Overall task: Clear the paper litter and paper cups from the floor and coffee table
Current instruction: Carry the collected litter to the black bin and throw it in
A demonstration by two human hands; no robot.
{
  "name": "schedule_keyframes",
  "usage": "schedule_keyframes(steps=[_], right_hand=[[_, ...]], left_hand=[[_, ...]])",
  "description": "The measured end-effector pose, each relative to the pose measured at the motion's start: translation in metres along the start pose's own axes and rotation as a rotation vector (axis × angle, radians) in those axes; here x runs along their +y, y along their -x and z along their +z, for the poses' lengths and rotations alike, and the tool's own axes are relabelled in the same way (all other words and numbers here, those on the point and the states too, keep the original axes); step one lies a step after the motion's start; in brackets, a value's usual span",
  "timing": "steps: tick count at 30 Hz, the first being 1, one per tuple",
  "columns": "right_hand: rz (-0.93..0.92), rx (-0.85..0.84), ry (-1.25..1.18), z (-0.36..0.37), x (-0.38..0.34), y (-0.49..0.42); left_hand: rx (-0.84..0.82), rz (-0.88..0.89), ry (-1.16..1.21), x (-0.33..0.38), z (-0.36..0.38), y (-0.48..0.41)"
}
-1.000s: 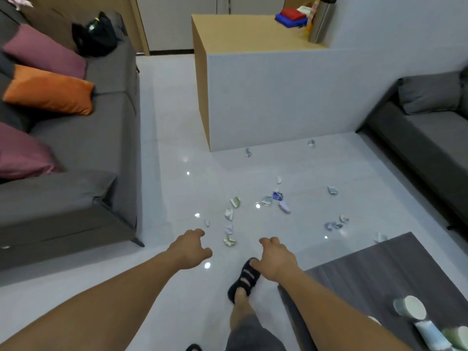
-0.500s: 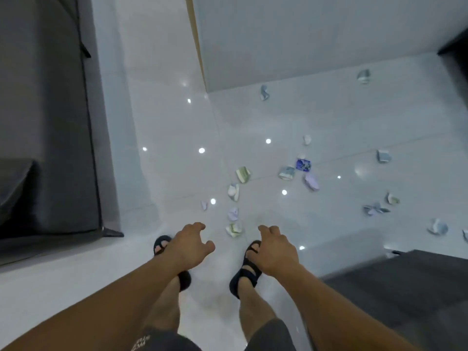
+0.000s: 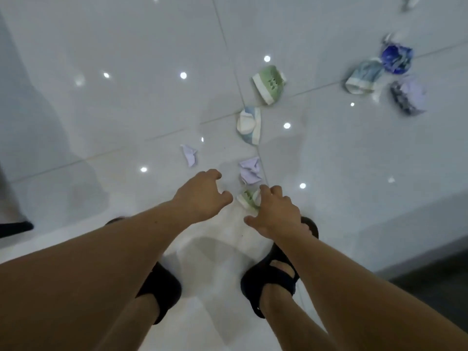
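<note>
Stooping lower than before, the person's left hand [image 3: 202, 196] and right hand [image 3: 274, 214], loosely curled, empty, flanked a crushed green cup [image 3: 248, 199] at twelve o'clock; pickup seemed imminent.

bare forearms [image 3: 106, 269], no sleeves, 2 black strapped sandals [image 3: 272, 277]

— How many paper cups on the floor [image 3: 121, 54]?
— Four, all crushed: large green cup [image 3: 269, 83], small green cup [image 3: 247, 198], blue-and-white cup [image 3: 249, 125], pale blue cup [image 3: 362, 77].
— Paper scraps?
— Four whole: left lilac scrap [image 3: 189, 154], near lilac scrap [image 3: 250, 171], dark blue wad [image 3: 396, 58], lilac-and-dark wad [image 3: 409, 97]. A fifth, the cut-off scrap [image 3: 408, 1], sits at the top edge.
— Hands?
— Two: left hand [image 3: 200, 196], right hand [image 3: 274, 214].
</note>
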State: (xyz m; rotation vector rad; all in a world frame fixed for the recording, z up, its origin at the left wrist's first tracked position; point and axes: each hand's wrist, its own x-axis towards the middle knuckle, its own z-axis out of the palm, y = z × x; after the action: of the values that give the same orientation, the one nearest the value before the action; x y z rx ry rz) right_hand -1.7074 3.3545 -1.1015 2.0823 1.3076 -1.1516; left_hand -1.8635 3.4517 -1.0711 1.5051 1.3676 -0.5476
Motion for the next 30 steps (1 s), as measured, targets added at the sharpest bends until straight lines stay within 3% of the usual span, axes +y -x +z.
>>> schedule_keyframes(steps=[6, 11, 14, 16, 19, 24, 30], right_hand=[[-0.004, 0.138, -0.113, 0.022, 0.001, -0.013], [-0.316, 0.356, -0.242, -0.009, -0.021, 0.022], [-0.386, 0.321, -0.35, -0.027, -0.022, 0.024], [-0.366, 0.23, -0.305, -0.031, -0.017, 0.014], [-0.222, 0.285, -0.149, -0.029, -0.01, -0.013], [-0.052, 0.256, -0.111, -0.002, -0.027, -0.059], [-0.199, 0.306, -0.134, 0.001, -0.052, -0.058]], left_hand=[[-0.018, -0.02, 0.132, -0.015, 0.036, -0.016], [-0.075, -0.024, 0.461, 0.01, 0.018, 0.001], [-0.023, 0.024, 0.449, 0.014, -0.004, 0.002], [0.059, 0.038, 0.364, 0.004, -0.015, -0.001], [0.188, 0.012, 0.263, -0.026, -0.025, -0.012], [0.288, -0.056, 0.252, -0.085, -0.014, -0.024], [0.362, -0.098, 0.313, -0.113, -0.01, -0.019]])
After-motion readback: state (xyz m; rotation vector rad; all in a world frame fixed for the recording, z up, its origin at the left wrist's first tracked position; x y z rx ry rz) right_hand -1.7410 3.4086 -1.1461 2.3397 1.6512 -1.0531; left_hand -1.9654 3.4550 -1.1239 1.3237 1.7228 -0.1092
